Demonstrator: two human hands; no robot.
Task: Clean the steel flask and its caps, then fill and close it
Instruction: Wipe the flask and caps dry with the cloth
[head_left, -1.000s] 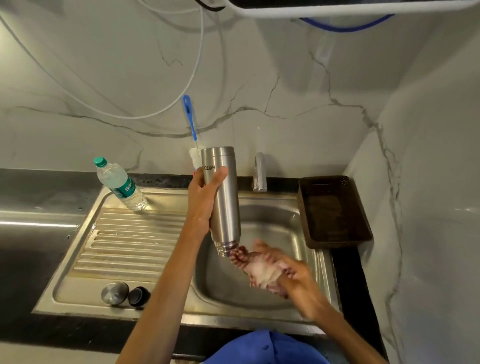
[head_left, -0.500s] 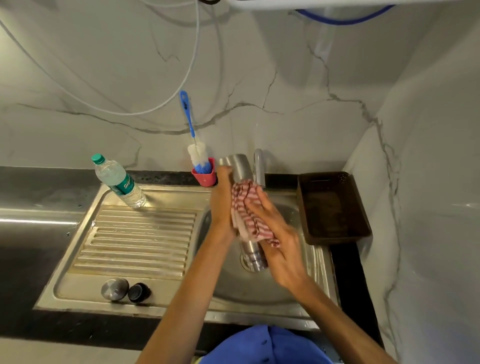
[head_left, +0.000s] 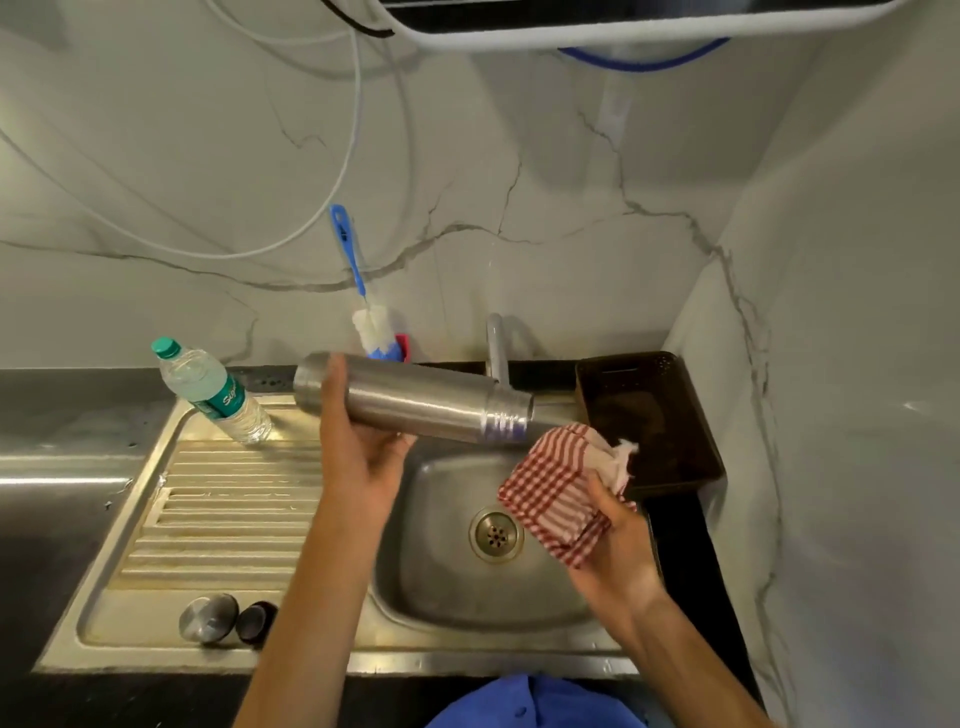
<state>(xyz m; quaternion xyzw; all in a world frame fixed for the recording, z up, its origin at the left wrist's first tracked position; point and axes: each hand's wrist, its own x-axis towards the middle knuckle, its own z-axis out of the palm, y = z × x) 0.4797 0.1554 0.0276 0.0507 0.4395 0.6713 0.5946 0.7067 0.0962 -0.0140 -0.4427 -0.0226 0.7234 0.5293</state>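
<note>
My left hand (head_left: 358, 457) grips the steel flask (head_left: 415, 402) near its base and holds it almost level above the sink basin (head_left: 457, 587), its threaded open mouth pointing right. My right hand (head_left: 610, 540) holds a bunched red-and-white checked cloth (head_left: 553, 488) just below and right of the flask's mouth, apart from it. A steel cap (head_left: 208, 618) and a black inner cap (head_left: 255, 621) sit side by side at the near edge of the drainboard (head_left: 223, 514).
A plastic water bottle (head_left: 213, 397) with a green lid leans at the drainboard's back left. A blue-handled bottle brush (head_left: 363, 306) stands in a red holder against the wall. The tap (head_left: 496, 348) rises behind the basin, beside a dark brown tray (head_left: 654, 421) on the right.
The flask has swung from upside down over the basin to nearly level, mouth to the right. The cloth was wrapped on the flask's body half a second ago and has come off to the right.
</note>
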